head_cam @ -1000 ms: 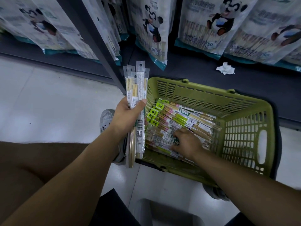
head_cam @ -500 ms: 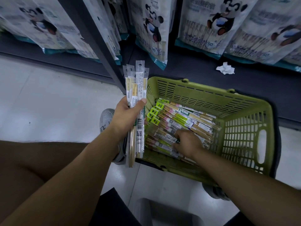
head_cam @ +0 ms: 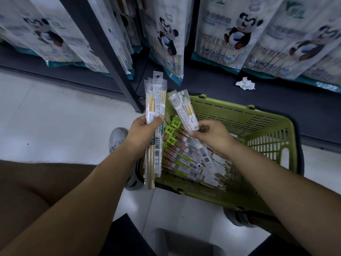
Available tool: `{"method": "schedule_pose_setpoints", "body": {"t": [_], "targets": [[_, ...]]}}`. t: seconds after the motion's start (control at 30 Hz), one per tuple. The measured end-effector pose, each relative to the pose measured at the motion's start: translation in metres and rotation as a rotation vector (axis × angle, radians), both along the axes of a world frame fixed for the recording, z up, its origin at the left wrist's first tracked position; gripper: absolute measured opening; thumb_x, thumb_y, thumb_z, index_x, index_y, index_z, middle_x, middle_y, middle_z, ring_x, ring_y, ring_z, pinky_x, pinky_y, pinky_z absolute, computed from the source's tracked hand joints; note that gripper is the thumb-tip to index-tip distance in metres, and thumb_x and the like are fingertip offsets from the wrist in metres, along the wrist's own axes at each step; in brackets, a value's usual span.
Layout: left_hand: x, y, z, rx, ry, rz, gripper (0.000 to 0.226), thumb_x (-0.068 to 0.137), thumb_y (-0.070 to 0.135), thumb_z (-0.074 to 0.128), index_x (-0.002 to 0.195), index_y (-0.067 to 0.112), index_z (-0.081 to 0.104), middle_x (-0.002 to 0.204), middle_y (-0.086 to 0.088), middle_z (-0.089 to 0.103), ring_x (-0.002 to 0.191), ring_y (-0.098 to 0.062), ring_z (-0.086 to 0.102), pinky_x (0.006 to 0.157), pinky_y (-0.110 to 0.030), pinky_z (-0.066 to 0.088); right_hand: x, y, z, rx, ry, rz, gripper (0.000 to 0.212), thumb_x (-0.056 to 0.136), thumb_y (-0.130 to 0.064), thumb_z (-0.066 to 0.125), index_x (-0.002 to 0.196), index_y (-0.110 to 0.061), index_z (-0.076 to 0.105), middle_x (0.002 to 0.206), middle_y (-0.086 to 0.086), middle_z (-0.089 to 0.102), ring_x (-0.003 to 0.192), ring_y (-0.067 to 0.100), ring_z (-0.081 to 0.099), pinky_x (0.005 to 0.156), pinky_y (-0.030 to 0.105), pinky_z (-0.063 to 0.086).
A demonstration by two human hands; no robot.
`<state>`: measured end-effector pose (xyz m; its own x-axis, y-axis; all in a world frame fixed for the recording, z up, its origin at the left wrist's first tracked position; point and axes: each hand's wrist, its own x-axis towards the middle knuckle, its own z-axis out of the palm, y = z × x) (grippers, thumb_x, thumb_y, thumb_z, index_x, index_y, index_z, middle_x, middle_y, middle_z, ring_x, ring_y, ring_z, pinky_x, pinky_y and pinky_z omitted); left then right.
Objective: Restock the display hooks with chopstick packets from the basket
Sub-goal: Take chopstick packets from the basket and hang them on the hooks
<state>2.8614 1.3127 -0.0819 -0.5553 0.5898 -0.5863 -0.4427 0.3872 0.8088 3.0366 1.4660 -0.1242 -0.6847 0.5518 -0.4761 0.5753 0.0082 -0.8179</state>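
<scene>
A green plastic basket (head_cam: 265,124) stands on the floor, holding several chopstick packets (head_cam: 186,157) in clear sleeves with green and pink labels. My left hand (head_cam: 144,135) grips an upright bundle of chopstick packets (head_cam: 156,100) just left of the basket's rim. My right hand (head_cam: 212,135) pinches a few packets (head_cam: 184,111) lifted above the basket, tilted up and to the left, close to the left hand's bundle. No display hooks show in this view.
Large panda-printed bags (head_cam: 230,34) hang above a dark lower shelf (head_cam: 239,100). A dark upright post (head_cam: 110,58) meets the floor left of the basket. A crumpled white paper (head_cam: 245,84) lies on the shelf. A grey shoe (head_cam: 118,139) is beside the basket.
My right hand has risen out of the basket with a few packets pinched in it and moved towards the left hand. The left hand's bundle has stayed in place.
</scene>
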Motion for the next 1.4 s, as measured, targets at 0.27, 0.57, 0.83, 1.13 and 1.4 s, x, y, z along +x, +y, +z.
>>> {"method": "schedule_pose_setpoints", "body": {"t": [0.27, 0.57, 0.83, 1.13, 1.4], "targets": [[0.018, 0.023, 0.018, 0.153, -0.235, -0.017, 0.029, 0.103, 0.017, 0.06, 0.129, 0.006, 0.064, 0.117, -0.018, 0.075, 0.107, -0.037, 0.072, 0.09, -0.049, 0.06, -0.035, -0.016, 0.055, -0.076, 0.238, -0.118, 0.033, 0.082, -0.022, 0.085, 0.109, -0.024, 0.067, 0.085, -0.001, 0.078, 0.077, 0.015, 0.076, 0.061, 0.028, 0.059], [0.027, 0.036, 0.05, 0.203, -0.043, -0.076, 0.03, 0.095, 0.018, 0.068, 0.124, 0.013, 0.064, 0.118, -0.014, 0.075, 0.108, -0.03, 0.073, 0.097, -0.049, 0.056, -0.022, -0.004, 0.114, 0.432, 0.102, 0.178, 0.01, 0.093, -0.05, 0.067, 0.099, -0.052, 0.059, 0.091, -0.007, 0.045, 0.083, -0.003, 0.049, 0.066, 0.017, 0.036], [0.027, 0.052, 0.118, 0.343, 0.233, -0.276, 0.042, 0.083, 0.042, 0.073, 0.123, 0.031, 0.07, 0.117, 0.007, 0.076, 0.11, -0.014, 0.071, 0.101, -0.041, 0.052, -0.018, 0.014, 0.197, 0.196, 0.302, -0.114, 0.014, 0.094, -0.034, 0.071, 0.106, -0.026, 0.07, 0.075, -0.009, 0.066, 0.066, 0.002, 0.06, 0.063, 0.021, 0.049], [0.013, 0.089, 0.213, 0.533, 0.516, -0.365, 0.036, 0.078, 0.056, 0.073, 0.112, 0.053, 0.064, 0.107, 0.012, 0.076, 0.098, -0.008, 0.072, 0.08, -0.024, 0.057, -0.035, 0.039, 0.296, 0.302, 0.566, -0.47, 0.025, 0.083, -0.035, 0.083, 0.094, -0.019, 0.066, 0.072, -0.002, 0.065, 0.061, 0.01, 0.062, 0.057, 0.028, 0.054], [-0.019, 0.117, 0.27, 0.729, 0.584, -0.321, 0.036, 0.091, 0.035, 0.074, 0.124, 0.044, 0.064, 0.119, 0.013, 0.074, 0.109, -0.007, 0.071, 0.087, -0.027, 0.059, -0.055, 0.059, 0.366, 0.44, 0.711, -0.46, 0.015, 0.091, -0.026, 0.076, 0.101, -0.025, 0.065, 0.068, -0.006, 0.061, 0.058, 0.009, 0.06, 0.058, 0.03, 0.056]]}}
